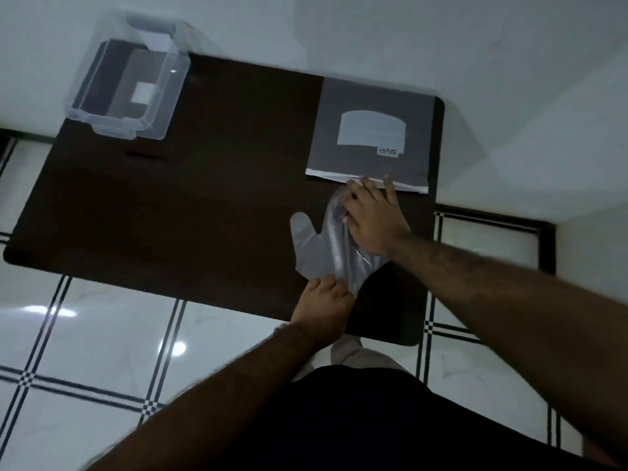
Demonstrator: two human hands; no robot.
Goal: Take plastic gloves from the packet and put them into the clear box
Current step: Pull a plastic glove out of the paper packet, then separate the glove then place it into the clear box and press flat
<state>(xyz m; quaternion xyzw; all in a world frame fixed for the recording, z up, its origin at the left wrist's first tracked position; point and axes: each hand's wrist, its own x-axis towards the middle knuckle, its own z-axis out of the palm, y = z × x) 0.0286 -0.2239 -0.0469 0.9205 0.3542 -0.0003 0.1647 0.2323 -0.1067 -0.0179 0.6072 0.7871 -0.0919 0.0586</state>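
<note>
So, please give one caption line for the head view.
Both hands flatten a plastic glove beside the packet.

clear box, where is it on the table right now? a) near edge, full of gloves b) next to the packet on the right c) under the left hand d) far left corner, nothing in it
d, the clear box sits at the far left corner of the table with no gloves inside, well apart from the packet and the glove on the right.
</note>
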